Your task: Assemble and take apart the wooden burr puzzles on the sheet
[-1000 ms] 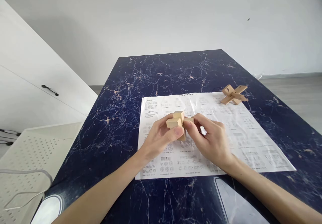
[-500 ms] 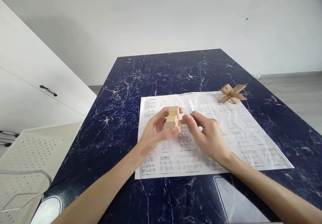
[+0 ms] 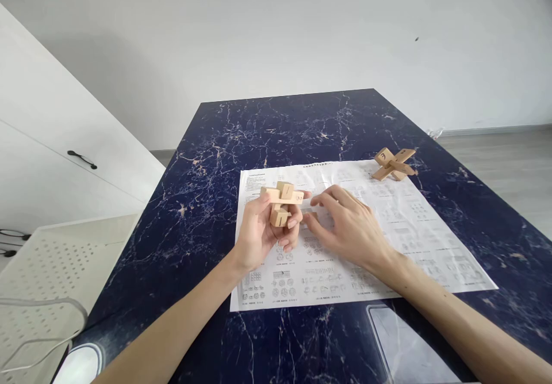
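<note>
My left hand (image 3: 254, 229) is closed around a partly joined wooden burr puzzle (image 3: 282, 199), raised above a printed sheet. Its light wood bars cross each other, and some faces carry dark marks. To the right of it, a separate wooden piece (image 3: 309, 216) shows low over the sheet, partly covered by fingers. My right hand (image 3: 349, 223) is over the sheet with its fingers apart. The thumb tip is at that piece; whether it presses on it is hard to see.
The white instruction sheet (image 3: 414, 257), printed with small diagrams, lies on a dark blue marbled table (image 3: 276, 128). Another crossed wooden puzzle (image 3: 393, 164) with numbers stands at the sheet's far right corner. A flat, shiny pale-topped item (image 3: 414, 344) lies near the front edge.
The wooden puzzle in my left hand has turned, showing its marked faces, and shifted slightly left. My right fingers have come away from it and spread apart.
</note>
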A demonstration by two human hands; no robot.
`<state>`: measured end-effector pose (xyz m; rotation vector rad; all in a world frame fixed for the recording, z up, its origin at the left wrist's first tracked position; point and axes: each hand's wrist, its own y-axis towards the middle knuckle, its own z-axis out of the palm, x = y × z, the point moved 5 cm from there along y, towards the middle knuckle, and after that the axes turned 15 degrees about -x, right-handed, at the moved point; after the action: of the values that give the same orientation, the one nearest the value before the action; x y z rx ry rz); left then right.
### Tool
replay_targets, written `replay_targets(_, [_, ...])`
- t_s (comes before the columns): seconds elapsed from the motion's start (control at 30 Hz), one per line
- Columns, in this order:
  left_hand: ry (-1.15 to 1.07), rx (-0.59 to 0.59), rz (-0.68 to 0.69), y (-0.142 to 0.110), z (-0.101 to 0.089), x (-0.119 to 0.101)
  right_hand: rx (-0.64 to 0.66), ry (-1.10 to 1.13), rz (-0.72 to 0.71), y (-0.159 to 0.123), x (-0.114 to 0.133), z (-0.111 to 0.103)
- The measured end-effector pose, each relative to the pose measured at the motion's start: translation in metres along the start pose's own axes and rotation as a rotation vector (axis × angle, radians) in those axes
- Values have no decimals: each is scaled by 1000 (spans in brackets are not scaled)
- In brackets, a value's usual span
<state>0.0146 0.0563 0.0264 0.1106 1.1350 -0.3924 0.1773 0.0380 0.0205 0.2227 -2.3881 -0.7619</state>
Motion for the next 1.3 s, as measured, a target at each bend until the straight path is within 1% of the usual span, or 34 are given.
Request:
replay_targets(0.07, [26, -16, -59, 0, 0, 6, -20, 180, 97, 3, -1, -6])
replay_targets(0.13, [108, -44, -85, 0, -2, 12, 14, 407, 173, 5, 0, -9])
replay_targets(0.2, [217, -43, -80, 0, -4, 15, 72, 532, 176, 5, 4, -9])
replay_targets(0.23, [259, -31, -76, -1, -3, 16, 95, 547, 160, 4, 6, -8])
replay_targets(0.3, [324, 3, -76, -3, -2, 16, 114, 510, 117, 3, 9, -6])
replay_targets(0.43, [395, 67, -66, -6, 3, 11, 49, 360, 45, 2, 9, -7])
replay_targets(0.5, [390, 99, -45, -7, 5, 7, 25, 328, 55, 3, 7, -8])
replay_targets(0.53, [385, 118, -41, -7, 6, 6, 35, 332, 74, 3, 6, -8])
replay_targets(0.63, [380, 168, -62, -7, 7, 6, 131, 398, 125, 3, 4, -6])
replay_targets(0.7, [378, 183, -77, -7, 8, 7, 172, 434, 143, 3, 4, -5])
replay_targets(0.83, [396, 177, -75, -7, 10, 9, 178, 420, 242, 5, 0, -3])
replay_targets(1.0, [408, 156, -79, -8, 10, 12, 223, 429, 357, 5, 0, 0])
replay_targets(1.17, [453, 151, -42, -7, 8, 14, 271, 523, 450, 2, -2, 2])
replay_targets(1.3, [537, 117, 7, -5, 4, 12, 346, 667, 536, -4, -1, 5])
